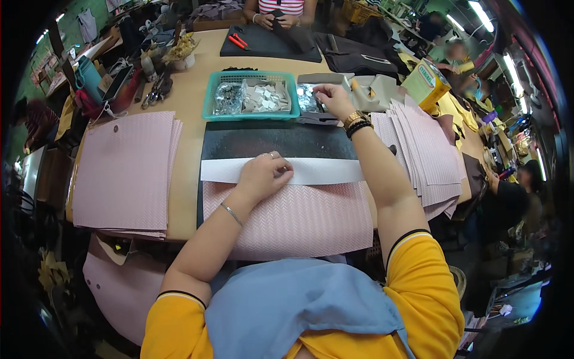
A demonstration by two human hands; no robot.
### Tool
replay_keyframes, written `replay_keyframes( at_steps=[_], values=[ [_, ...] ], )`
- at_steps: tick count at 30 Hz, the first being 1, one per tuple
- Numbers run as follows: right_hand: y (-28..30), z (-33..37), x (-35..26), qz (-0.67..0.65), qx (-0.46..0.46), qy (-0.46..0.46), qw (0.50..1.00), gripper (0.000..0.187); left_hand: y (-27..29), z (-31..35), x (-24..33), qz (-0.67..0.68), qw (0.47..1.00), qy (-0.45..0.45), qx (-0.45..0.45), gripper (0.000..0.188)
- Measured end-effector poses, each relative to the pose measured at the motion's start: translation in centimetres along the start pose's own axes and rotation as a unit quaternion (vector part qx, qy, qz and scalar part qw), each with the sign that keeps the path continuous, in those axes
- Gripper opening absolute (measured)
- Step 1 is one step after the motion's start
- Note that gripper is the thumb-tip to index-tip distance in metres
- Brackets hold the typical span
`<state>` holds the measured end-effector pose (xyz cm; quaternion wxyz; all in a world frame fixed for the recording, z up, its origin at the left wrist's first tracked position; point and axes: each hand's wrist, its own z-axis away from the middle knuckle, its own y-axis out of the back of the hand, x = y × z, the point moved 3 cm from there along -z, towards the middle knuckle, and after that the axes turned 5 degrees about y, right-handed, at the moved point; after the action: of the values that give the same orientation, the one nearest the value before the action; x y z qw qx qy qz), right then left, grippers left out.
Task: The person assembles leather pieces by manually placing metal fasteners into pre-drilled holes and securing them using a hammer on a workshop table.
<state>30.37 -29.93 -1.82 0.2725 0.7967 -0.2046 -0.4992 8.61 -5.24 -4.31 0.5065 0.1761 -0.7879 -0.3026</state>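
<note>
Seen from above, a person in a yellow shirt (418,281) and a blue-grey apron (299,299) sits at a tan desk (194,66). The left hand (261,175) rests on a long white strip (326,171), its fingers curled with the tips close to the thumb; whether they pinch anything cannot be told. The strip lies crosswise along the upper edge of a pink woven-textured sheet (299,218), partly over a black board (239,140), and the sheet hangs past the desk's near edge.

The right hand (338,102) is stretched forward over a grey tray (326,78) of small shiny pieces (308,99). Its thumb and forefinger are narrowed toward each other; it is unclear whether a piece is between them.

Just left of that tray stands a teal basket (207,106), holding a clear bag (228,99) of shiny bits and a heap of small white squares (269,99). Stacks of pink sheets lie on either side: a left stack (122,170) and a right stack (433,155), with a yellow can (426,84) beyond the right one.
</note>
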Motion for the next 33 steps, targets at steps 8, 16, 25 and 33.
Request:
replay_keyframes(
  at_steps=[8,16,25,33],
  values=[
    [-0.4,3.8,-5.3,-0.147,-0.041,0.026,0.988,0.019,0.0,0.1,-0.8,0.026,0.999,-0.018,-0.004,0.013],
    [-4.2,15.5,-12.2,-0.110,-0.208,-0.007,0.972,0.017,0.2,0.0,-1.3,0.065,0.996,0.023,-0.058,0.041],
    [-4.7,17.2,-11.5,-0.087,-0.182,-0.065,0.977,0.023,0.2,0.0,-1.4,0.120,0.990,0.047,-0.049,0.043],
    [1.8,19.2,-10.9,0.003,-0.001,-0.013,1.000,0.020,0.4,0.3,-1.5,0.125,0.987,0.076,-0.072,0.028]
  ],
)
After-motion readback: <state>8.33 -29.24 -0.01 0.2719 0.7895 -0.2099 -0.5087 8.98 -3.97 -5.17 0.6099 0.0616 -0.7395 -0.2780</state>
